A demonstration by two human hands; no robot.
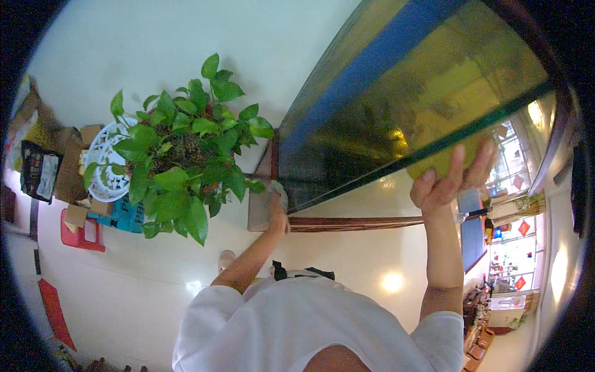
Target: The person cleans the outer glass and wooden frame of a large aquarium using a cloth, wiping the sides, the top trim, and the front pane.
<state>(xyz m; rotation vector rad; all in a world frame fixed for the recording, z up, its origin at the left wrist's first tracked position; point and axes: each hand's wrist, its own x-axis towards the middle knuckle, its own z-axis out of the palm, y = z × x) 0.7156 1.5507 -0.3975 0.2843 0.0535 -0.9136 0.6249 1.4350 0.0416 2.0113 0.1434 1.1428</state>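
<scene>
A tall glass-fronted cabinet point(353, 116) with a dark reddish frame stands before me. A dark green glass edge or strip point(418, 153) runs slantwise across it. My right hand point(439, 186) is raised at the glass, fingers spread over what looks like a yellow cloth point(420, 171); its outline merges with the reflections. Low at the cabinet's left end, my left hand point(278, 216) holds a pale greyish cloth point(280, 191) against the frame's corner. Its fingers are mostly hidden. Just left of that hand grows a leafy green pothos point(186, 158).
A white lattice plastic stand point(100, 176) sits under the plant's left side. Beyond it are a red plastic stool point(86, 232), a blue box point(123, 216), cardboard boxes point(69, 162) and a black bag point(39, 172). A bright window point(516, 251) shows at right.
</scene>
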